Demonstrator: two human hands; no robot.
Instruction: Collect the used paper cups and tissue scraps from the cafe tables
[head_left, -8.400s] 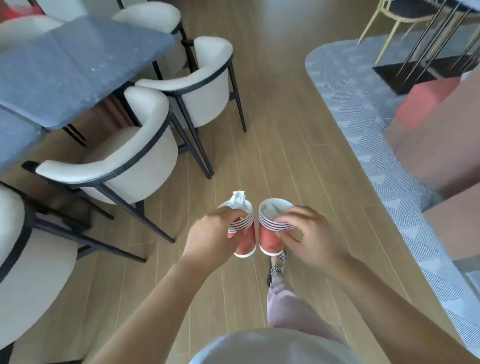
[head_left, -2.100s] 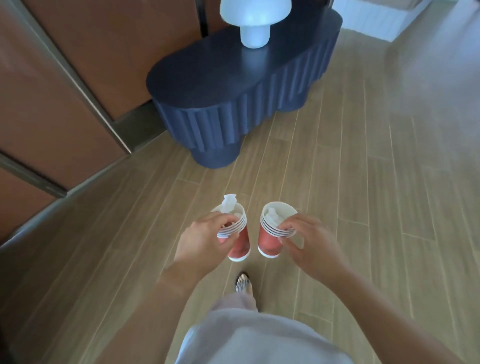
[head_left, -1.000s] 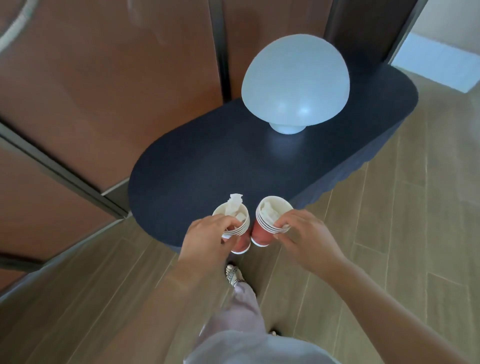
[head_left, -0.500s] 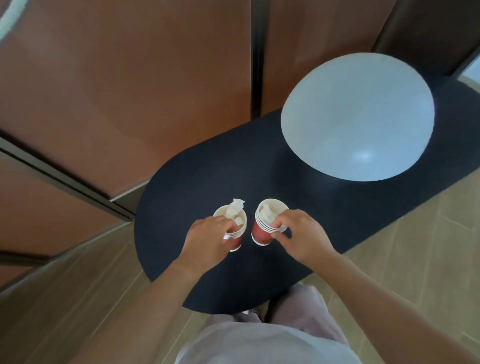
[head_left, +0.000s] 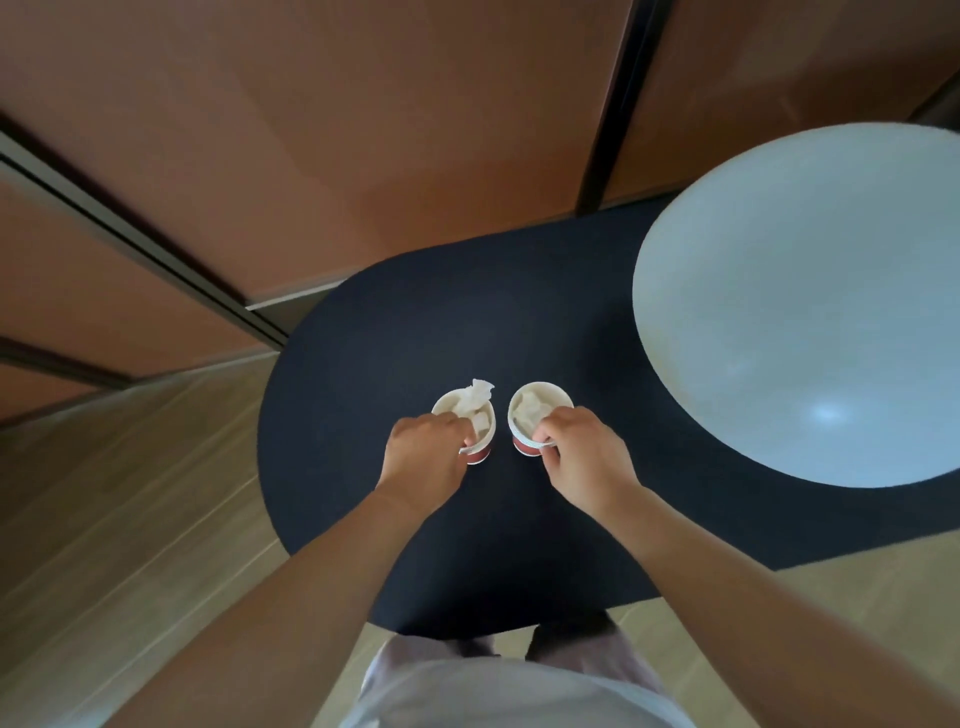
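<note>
From the head camera: gripping the left cups (head_left: 480, 454) by the rim in the left hand (head_left: 423, 457) and the right cups (head_left: 521, 444) in the right hand (head_left: 582, 457). Side by side over the dark table (head_left: 415, 338), tissue (head_left: 475, 397) stuffed in both. Close on the right, a big white lamp (head_left: 800, 312); behind, brown wall panels (head_left: 363, 130). Bare tabletop ahead and to the left, rounded table edge near the body.

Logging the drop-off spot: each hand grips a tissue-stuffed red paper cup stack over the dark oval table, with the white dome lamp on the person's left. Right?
No: the head view shows the white dome lamp on the person's right. Otherwise correct: the left hand grips the left cup stack, the right hand the right cup stack, over the dark oval table.
</note>
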